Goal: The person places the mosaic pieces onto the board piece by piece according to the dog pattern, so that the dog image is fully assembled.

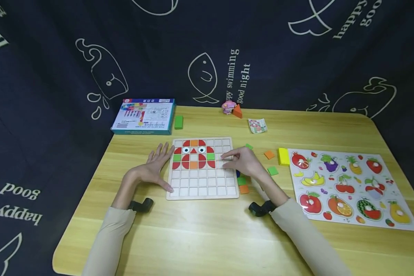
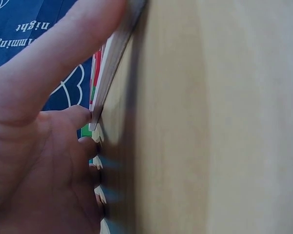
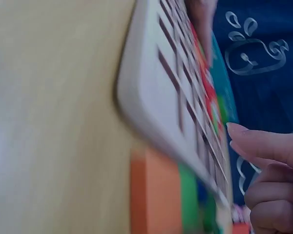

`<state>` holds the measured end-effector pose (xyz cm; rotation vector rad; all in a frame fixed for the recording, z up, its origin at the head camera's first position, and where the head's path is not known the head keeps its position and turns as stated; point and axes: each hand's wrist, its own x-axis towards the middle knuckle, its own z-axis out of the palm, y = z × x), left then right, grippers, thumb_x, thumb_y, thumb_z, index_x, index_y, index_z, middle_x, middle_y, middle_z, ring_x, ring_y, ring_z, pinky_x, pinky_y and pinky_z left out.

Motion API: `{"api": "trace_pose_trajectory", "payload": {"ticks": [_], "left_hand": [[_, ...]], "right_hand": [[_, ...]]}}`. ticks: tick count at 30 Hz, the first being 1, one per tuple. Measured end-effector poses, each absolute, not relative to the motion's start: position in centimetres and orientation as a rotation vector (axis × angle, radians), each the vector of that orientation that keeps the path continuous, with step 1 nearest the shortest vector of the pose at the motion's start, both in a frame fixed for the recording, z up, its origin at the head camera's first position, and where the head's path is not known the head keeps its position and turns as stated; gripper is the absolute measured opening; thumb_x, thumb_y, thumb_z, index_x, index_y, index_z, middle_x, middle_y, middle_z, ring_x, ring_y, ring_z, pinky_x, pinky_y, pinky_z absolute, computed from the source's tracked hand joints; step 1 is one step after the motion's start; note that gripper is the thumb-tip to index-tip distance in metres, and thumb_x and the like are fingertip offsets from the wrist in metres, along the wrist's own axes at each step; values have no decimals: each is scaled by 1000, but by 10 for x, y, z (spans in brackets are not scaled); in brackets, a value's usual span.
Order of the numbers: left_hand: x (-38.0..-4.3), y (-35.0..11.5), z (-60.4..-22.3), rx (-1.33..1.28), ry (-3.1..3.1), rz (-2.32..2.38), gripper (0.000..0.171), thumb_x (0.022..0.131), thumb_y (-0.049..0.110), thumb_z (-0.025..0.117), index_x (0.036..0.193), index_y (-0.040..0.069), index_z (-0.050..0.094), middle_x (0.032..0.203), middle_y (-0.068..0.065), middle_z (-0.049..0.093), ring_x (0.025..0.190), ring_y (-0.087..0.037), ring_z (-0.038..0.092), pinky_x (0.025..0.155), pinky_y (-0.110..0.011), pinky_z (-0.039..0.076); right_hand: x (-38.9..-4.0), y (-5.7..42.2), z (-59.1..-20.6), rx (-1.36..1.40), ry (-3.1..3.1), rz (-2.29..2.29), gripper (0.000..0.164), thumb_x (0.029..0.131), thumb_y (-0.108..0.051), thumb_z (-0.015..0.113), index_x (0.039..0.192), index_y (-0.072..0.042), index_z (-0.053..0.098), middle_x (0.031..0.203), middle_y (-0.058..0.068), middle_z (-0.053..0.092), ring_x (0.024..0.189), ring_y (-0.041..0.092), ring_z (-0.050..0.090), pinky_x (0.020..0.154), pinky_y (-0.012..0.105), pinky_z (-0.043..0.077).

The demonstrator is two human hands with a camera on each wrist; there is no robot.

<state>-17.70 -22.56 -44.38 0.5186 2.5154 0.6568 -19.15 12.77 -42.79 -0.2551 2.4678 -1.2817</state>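
A square wooden grid board (image 1: 203,183) lies on the table. Its upper left part carries red, orange, green and white tiles, two with eyes (image 1: 186,150), forming an owl-like face. My left hand (image 1: 151,168) is spread along the board's left side, thumb at the lower left corner and fingers near the upper left edge. Over the board's right columns hovers my right hand (image 1: 243,160), thumb and forefinger extended with a gap between their tips and no piece showing there. Its other fingers curl inward in the right wrist view. Stacked orange (image 3: 158,195) and green blocks sit beside the board's right edge.
Loose green (image 1: 272,170) and orange tiles (image 1: 269,155) and a yellow block (image 1: 283,156) lie to the right, by a fruit puzzle sheet (image 1: 355,188). A boxed set (image 1: 143,117), a green block (image 1: 178,122), a pattern card (image 1: 257,125) and a pink toy (image 1: 229,107) are farther back.
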Motion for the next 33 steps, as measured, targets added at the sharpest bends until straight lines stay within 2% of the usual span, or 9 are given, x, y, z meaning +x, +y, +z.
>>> {"api": "trace_pose_trajectory", "payload": {"ticks": [5, 11, 17, 22, 25, 29, 33], "left_hand": [[-175, -229, -442, 483, 2525, 645, 149, 50, 60, 88, 155, 20, -10, 160, -13, -25, 147, -36, -27, 119, -60, -11], [-174, -233, -441, 457, 2529, 637, 147, 51, 61, 87, 156, 21, -9, 161, -12, -24, 147, -36, -25, 119, -60, -10], [-174, -234, -439, 463, 2536, 624, 148, 51, 60, 88, 156, 20, -8, 160, -13, -24, 147, -36, -25, 119, -60, -12], [-176, -232, -438, 484, 2538, 610, 147, 51, 60, 87, 156, 20, -8, 160, -15, -23, 147, -37, -25, 119, -61, -11], [-177, -230, -439, 503, 2539, 596, 147, 51, 60, 87, 156, 19, -8, 160, -16, -23, 147, -38, -24, 119, -62, -10], [-177, -226, -439, 521, 2536, 591, 148, 51, 60, 87, 156, 18, -9, 160, -16, -24, 147, -39, -24, 119, -62, -11], [-178, -223, -441, 539, 2541, 577, 148, 52, 61, 87, 155, 17, -9, 160, -17, -23, 147, -39, -24, 118, -62, -10]], "right_hand": [[-182, 174, -421, -182, 2552, -1245, 34, 83, -22, 77, 115, -12, 71, 57, -2, 33, 50, 13, 27, 43, 22, 22], [-168, 209, -426, -78, 2593, -1136, 39, 81, -25, 78, 118, -13, 69, 62, -2, 36, 54, 13, 31, 45, 23, 24], [-167, 209, -435, -78, 2588, -1147, 42, 80, -26, 79, 118, -13, 69, 61, -2, 36, 53, 12, 31, 44, 22, 24], [-186, 195, -434, -44, 2608, -1199, 47, 86, -28, 73, 129, -13, 62, 54, -4, 32, 47, 13, 28, 43, 23, 23], [-201, 185, -435, 33, 2618, -1236, 49, 89, -25, 69, 135, -13, 57, 51, -5, 33, 45, 12, 30, 43, 22, 27], [-216, 173, -440, 151, 2634, -1230, 40, 87, -17, 67, 127, -13, 62, 55, -5, 44, 50, 12, 39, 48, 23, 35], [-224, 169, -442, 181, 2644, -1210, 30, 83, -17, 73, 112, -11, 67, 70, 2, 57, 62, 15, 46, 56, 25, 40]]}}
